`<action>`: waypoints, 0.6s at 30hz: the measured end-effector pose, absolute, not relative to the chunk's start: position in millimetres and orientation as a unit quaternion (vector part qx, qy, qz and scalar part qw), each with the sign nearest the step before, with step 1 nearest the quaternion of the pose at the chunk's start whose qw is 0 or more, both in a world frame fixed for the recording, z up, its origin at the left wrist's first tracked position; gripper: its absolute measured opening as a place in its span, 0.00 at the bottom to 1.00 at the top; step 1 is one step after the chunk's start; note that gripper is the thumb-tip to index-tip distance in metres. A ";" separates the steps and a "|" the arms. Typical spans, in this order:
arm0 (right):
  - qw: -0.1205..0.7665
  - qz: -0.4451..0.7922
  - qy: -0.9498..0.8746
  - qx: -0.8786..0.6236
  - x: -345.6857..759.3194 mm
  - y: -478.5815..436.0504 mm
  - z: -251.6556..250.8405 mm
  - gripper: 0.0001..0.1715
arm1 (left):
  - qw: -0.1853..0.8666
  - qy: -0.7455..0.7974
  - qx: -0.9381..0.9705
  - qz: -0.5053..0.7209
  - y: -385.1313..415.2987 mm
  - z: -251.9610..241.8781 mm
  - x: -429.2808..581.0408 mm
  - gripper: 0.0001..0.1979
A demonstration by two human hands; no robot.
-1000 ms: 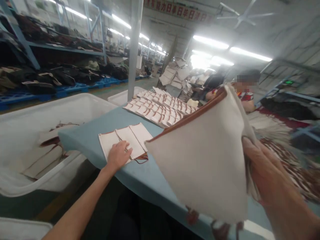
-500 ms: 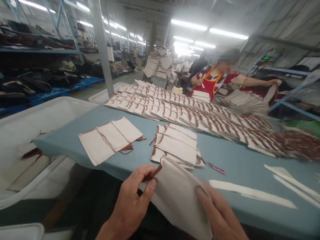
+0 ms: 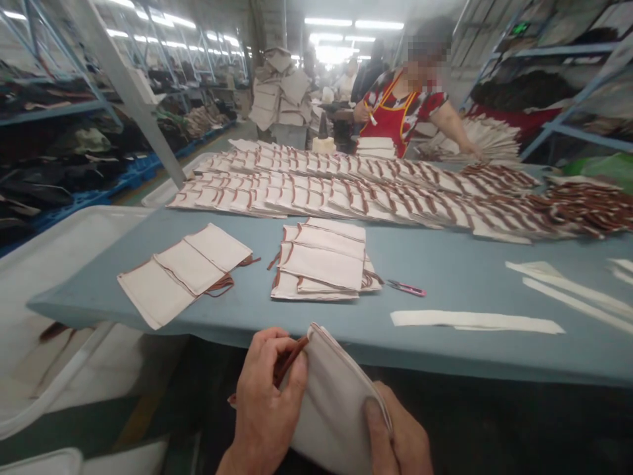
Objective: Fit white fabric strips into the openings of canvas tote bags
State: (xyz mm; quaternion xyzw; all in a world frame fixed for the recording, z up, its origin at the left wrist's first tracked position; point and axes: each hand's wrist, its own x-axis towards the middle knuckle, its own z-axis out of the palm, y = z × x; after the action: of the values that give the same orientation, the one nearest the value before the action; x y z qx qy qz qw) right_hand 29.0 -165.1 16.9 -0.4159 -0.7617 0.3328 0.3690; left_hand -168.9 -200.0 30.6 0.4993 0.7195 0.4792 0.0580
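Both of my hands grip a cream canvas pouch (image 3: 331, 402) with brown trim, held low in front of the table's near edge. My left hand (image 3: 264, 402) pinches its upper left corner and brown strap. At the lower right edge my right hand (image 3: 395, 439) is closed on the fabric. Just beyond, on the blue-grey table (image 3: 445, 290), lies a small stack of the same pouches (image 3: 321, 264). Three more pouches (image 3: 182, 270) are fanned out to the left.
Pink snips (image 3: 406, 287) and white fabric strips (image 3: 475, 322) lie on the table to the right. Long rows of overlapped pouches (image 3: 346, 191) cover the far half. A person in a red apron (image 3: 405, 112) works across the table. White tubs (image 3: 54, 277) stand at left.
A second ago my left hand rested on the fanned pouches and my right held the pouch high. Both hands now hold it low, and the view has swung right.
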 end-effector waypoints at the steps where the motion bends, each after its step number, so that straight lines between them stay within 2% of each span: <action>1: 0.377 0.332 -0.758 -0.415 29.7 -164.9 14.8 0.19 | 0.051 0.718 0.510 0.471 -198.9 31.6 -167.3 0.05; 4: 0.388 0.328 -0.753 -0.418 32.8 -164.6 7.9 0.20 | 0.003 0.703 0.558 0.441 -195.6 36.3 -165.8 0.05; 6: 0.393 0.327 -0.754 -0.413 35.0 -164.8 2.9 0.18 | 0.014 0.683 0.591 0.428 -193.1 41.3 -166.8 0.06; 13: 0.424 0.327 -0.778 -0.327 41.4 -159.1 -7.8 0.13 | 0.301 0.607 0.613 0.406 -181.9 67.7 -182.4 0.04; 18: 0.359 0.332 -0.819 -0.301 52.3 -153.8 -13.3 0.12 | 0.422 0.566 0.614 0.354 -178.3 80.1 -190.9 0.12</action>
State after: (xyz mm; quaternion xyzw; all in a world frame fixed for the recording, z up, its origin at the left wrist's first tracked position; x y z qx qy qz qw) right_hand 52.3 -153.8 -13.3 -0.3014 -0.8186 0.3315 0.3594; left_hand -190.9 -178.3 80.1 0.6136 0.5662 0.3537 0.4216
